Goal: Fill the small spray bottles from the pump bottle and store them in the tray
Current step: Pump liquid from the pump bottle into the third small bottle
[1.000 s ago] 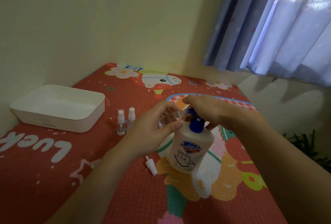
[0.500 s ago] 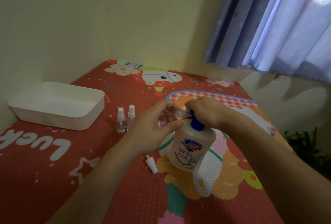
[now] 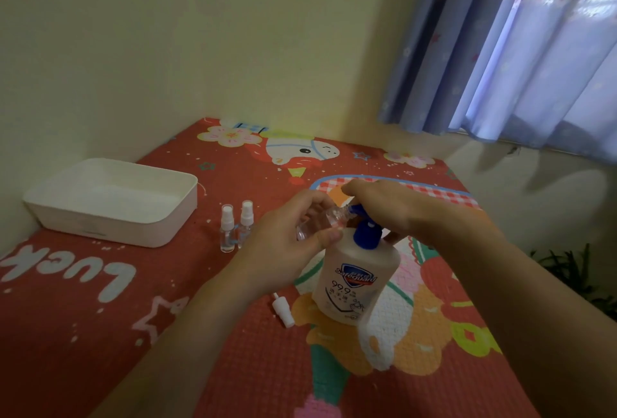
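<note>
Head view: the filling step is in hand. A small clear spray bottle (image 3: 317,222), its top off, is held tilted by the left hand (image 3: 287,247), whose fingers (image 3: 329,236) are curled round its body; its open neck is brought up against the blue nozzle of the Safeguard pump bottle (image 3: 359,270). The right hand (image 3: 384,205) is laid over the blue pump head, the fingers bent down across it, as though to press. How much liquid is in the held bottle cannot be told. The pump bottle stands upright on a red patterned mat (image 3: 83,300) that covers the worktop. The loose white spray top (image 3: 283,310) lies on the mat just beside the pump bottle's base. Two capped spray bottles (image 3: 236,227) stand close together, between the hands and the white tray (image 3: 110,202), in which nothing is seen; storing is judged not yet begun. The next move is judged to call for steady pressing with the neck kept against the nozzle, then the loose top to be refitted before the bottle is set in the tray
</note>
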Available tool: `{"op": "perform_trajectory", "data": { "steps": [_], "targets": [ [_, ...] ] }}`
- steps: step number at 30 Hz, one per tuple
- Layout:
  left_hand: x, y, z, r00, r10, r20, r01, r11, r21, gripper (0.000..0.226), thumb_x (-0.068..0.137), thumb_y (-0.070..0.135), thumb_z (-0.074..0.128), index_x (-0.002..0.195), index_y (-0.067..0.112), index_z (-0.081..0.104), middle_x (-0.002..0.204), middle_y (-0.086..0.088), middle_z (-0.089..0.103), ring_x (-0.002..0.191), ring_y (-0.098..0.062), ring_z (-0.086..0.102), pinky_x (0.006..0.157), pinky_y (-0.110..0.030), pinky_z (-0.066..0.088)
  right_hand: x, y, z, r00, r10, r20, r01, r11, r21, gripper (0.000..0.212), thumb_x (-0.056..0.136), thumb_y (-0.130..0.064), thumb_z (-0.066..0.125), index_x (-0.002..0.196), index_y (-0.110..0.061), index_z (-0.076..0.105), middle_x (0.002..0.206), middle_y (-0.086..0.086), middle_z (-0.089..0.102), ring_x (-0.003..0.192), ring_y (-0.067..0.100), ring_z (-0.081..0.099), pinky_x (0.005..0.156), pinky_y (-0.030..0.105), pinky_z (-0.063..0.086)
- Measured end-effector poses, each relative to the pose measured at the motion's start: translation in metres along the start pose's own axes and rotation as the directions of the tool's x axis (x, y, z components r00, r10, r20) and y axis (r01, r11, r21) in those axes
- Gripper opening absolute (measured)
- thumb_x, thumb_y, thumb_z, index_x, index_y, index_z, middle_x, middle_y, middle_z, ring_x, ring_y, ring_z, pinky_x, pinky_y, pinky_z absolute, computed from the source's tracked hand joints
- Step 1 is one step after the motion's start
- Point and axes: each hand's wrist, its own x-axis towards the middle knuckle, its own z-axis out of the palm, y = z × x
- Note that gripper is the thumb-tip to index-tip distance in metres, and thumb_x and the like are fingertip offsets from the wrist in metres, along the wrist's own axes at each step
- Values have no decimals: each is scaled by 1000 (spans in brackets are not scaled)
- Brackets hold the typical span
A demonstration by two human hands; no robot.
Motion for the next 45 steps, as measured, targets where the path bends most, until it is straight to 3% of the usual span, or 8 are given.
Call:
{"op": "perform_trajectory", "data": {
  "steps": [6,11,27,29,32,34,40,45],
  "targets": [
    [1,3,1,1000,7,-13,-6,1000,24,25,90,35,68,112,35,57,106,16,63,105,-1,58,93,-34,50,7,5,4,994,-101,-48,80,942,-325,9,98,-7,36,96,-8,45,103,18,54,89,32,56,79,38,55],
    [-1,0,3,1000,-3,-19,3,1000,21,24,90,35,69,111,34,58,106,15,64,105,-3,60,91,-37,51,14,9,10,985,-159,-74,106,875,-473,13,96,-6,36,87,-10,44,69,1,39,64,17,39,52,21,27],
    [-5,-2,8,999,-20,-33,19,1000,-25,22,93,32,66,112,38,57,108,20,64,107,0,60,95,-35,50,16,11,13,977,-156,-142,73,884,-462,9,98,-9,36,90,-14,39,77,4,43,64,16,40,53,22,28],
    [-4,-2,9,999,-20,-34,19,999,-46,21,94,33,64,113,40,56,111,23,64,113,1,58,98,-35,49,17,11,11,970,-136,-200,46,916,-399,6,97,-11,38,92,-14,40,73,2,43,70,20,47,56,23,34],
    [-5,-3,13,998,-26,-60,22,998,-61,22,95,34,63,115,40,56,113,26,63,118,4,56,100,-33,48,17,12,12,950,-110,-291,37,968,-247,18,96,-16,39,105,-9,52,99,13,62,90,30,59,80,38,52],
    [-6,-3,16,996,-29,-81,24,997,-68,23,95,34,63,116,39,57,115,27,63,119,5,55,99,-31,47,13,14,12,941,-36,-336,58,997,55,31,96,-27,37,98,-5,58,99,14,65,88,30,61,85,44,51],
    [-8,-2,18,994,-41,-102,32,996,-84,22,94,34,63,114,41,57,115,28,63,116,7,55,98,-32,49,1,29,17,929,60,-366,188,774,604,59,95,-56,29,85,-18,72,90,0,73,89,19,66,80,37,55],
    [-9,-4,19,993,-52,-105,42,994,-101,22,94,34,63,115,42,58,116,26,63,115,5,57,98,-36,49,-10,61,37,908,-49,-416,335,680,652,32,97,-28,37,102,-31,69,105,-11,71,99,5,66,83,28,55]
  ]
}}
